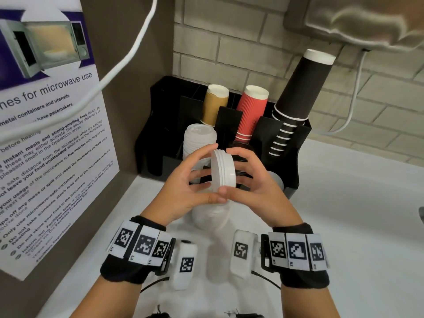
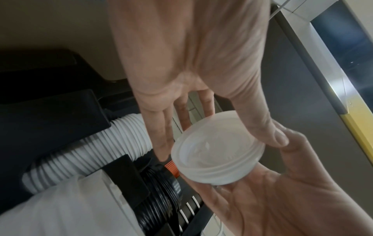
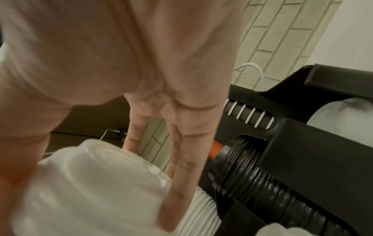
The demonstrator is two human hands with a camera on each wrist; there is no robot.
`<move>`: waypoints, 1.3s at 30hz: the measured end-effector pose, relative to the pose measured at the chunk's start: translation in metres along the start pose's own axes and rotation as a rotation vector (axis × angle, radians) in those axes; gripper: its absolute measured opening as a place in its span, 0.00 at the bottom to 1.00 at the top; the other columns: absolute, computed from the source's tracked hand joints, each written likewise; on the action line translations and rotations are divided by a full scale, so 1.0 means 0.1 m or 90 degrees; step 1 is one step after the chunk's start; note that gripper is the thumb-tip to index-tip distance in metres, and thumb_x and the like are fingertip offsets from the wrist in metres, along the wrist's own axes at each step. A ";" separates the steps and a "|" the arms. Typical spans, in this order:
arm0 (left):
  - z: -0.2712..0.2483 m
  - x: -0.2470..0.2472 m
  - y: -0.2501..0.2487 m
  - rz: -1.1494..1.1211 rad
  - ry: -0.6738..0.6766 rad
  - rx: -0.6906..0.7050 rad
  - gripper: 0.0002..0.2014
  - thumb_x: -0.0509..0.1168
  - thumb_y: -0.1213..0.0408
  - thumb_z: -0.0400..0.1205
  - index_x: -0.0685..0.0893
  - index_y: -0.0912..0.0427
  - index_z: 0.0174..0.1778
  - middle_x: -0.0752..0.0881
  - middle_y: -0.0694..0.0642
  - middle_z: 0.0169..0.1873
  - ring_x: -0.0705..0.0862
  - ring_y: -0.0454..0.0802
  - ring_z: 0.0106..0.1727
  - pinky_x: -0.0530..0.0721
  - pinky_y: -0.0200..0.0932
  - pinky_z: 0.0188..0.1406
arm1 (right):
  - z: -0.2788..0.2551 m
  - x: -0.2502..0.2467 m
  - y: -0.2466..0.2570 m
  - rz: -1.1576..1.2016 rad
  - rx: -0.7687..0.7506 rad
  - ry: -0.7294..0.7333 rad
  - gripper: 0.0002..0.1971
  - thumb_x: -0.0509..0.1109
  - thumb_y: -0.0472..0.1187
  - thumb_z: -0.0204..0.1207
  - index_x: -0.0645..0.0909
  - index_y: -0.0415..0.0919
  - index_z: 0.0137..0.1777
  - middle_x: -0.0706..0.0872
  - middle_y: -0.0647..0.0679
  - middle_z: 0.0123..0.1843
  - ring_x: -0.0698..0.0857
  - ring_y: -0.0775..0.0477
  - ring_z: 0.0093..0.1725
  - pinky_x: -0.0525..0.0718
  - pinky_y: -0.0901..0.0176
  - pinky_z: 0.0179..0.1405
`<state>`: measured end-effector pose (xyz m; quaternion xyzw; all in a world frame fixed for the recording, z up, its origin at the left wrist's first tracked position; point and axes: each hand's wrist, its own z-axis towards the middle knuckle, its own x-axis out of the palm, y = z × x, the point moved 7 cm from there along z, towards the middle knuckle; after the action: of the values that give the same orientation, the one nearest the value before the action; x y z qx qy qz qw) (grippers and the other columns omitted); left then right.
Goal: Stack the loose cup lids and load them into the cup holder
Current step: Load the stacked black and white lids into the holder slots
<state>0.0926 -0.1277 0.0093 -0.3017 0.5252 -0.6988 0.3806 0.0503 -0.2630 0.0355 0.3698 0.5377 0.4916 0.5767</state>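
On the white counter (image 1: pixel 344 214), in front of the black cup holder (image 1: pixel 291 134), left hand (image 1: pixel 181 191) and right hand (image 1: pixel 257 187) grasp by their rims the short stack of white lids (image 1: pixel 223 171), probably light, thin and slippery.

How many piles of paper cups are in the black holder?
3. A tan pile stands on the left, a red pile in the middle, a tall dark pile on the right. More may be hidden behind the hands.
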 end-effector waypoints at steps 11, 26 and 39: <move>0.04 -0.14 -0.01 0.037 -0.064 0.026 0.38 0.79 0.49 0.62 0.73 0.28 0.68 0.78 0.36 0.68 0.80 0.39 0.68 0.79 0.34 0.65 | 0.03 -0.55 0.02 -0.138 -0.073 -0.261 0.32 0.81 0.45 0.61 0.72 0.61 0.63 0.77 0.50 0.62 0.84 0.48 0.57 0.85 0.61 0.44; 0.03 -0.35 0.03 0.072 -0.184 0.049 0.27 0.76 0.53 0.68 0.79 0.39 0.63 0.80 0.46 0.62 0.84 0.49 0.61 0.82 0.41 0.62 | 0.30 -1.18 -0.73 -0.720 0.214 -0.140 0.38 0.79 0.43 0.60 0.71 0.60 0.71 0.69 0.46 0.68 0.73 0.41 0.65 0.63 0.48 0.56; -0.01 -0.35 -0.01 0.078 -0.203 0.033 0.26 0.75 0.52 0.67 0.80 0.45 0.62 0.79 0.47 0.63 0.84 0.48 0.61 0.82 0.43 0.64 | 0.17 -1.07 -0.88 -0.905 0.254 -0.113 0.24 0.75 0.47 0.66 0.74 0.53 0.62 0.73 0.53 0.52 0.74 0.46 0.60 0.67 0.45 0.57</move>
<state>0.1099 -0.0967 0.0094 -0.3660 0.4571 -0.6311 0.5087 0.0888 -0.3854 -0.0184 0.0691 0.6775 -0.1386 0.7191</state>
